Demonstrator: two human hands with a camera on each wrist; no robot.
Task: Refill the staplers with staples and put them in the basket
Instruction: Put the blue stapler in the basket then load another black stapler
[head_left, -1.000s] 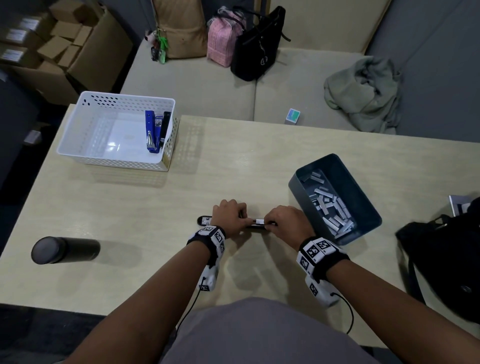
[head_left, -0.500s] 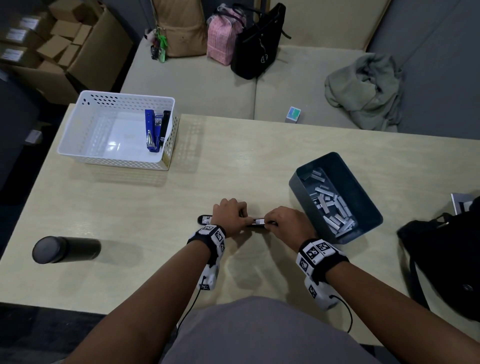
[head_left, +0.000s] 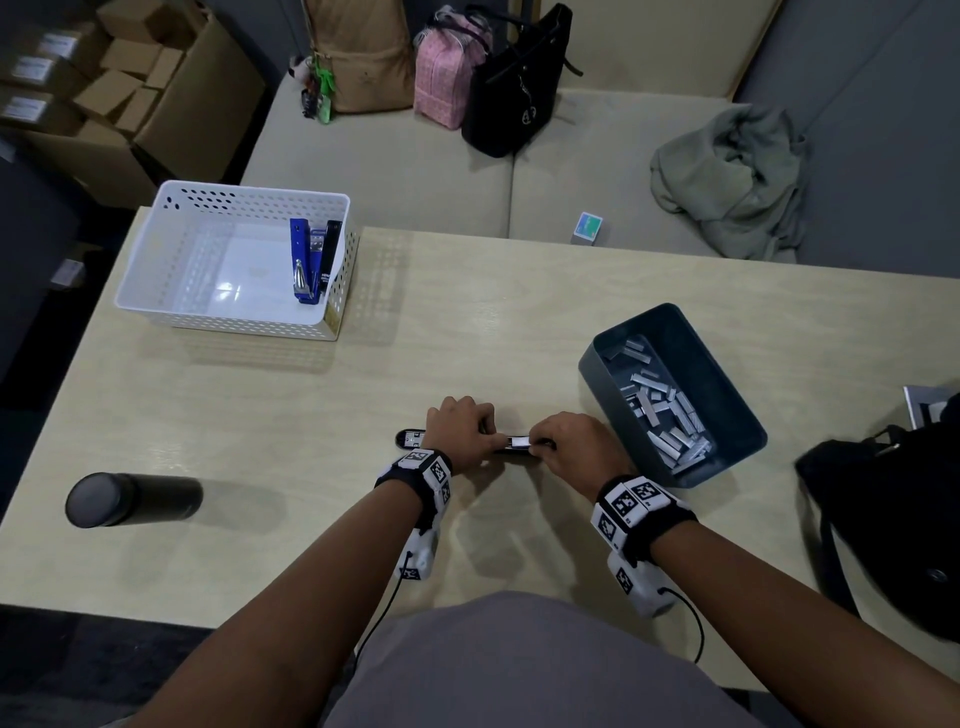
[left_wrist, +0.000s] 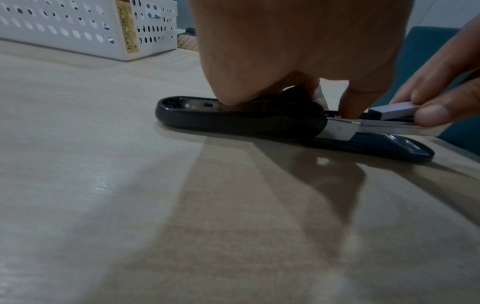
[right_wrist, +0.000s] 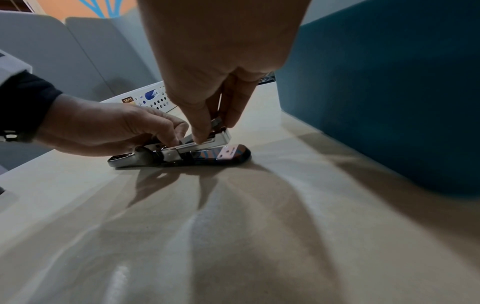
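Head view — white basket (head_left: 156, 249) holding two staplers (head_left: 311, 265), grey bin (head_left: 727, 364) of staples (head_left: 660, 410), left hand (head_left: 460, 431) gripping black stapler (left_wrist: 233, 119), right hand (head_left: 571, 447) pinching staple strip (left_wrist: 389, 110)

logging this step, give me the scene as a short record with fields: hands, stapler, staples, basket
left hand: holds the open stapler down on the table
right hand: pinches a staple strip at the stapler's metal channel
stapler: black, lying flat, lid swung open
staples: loose strips in the blue bin
basket: white, holds two staplers, blue and black
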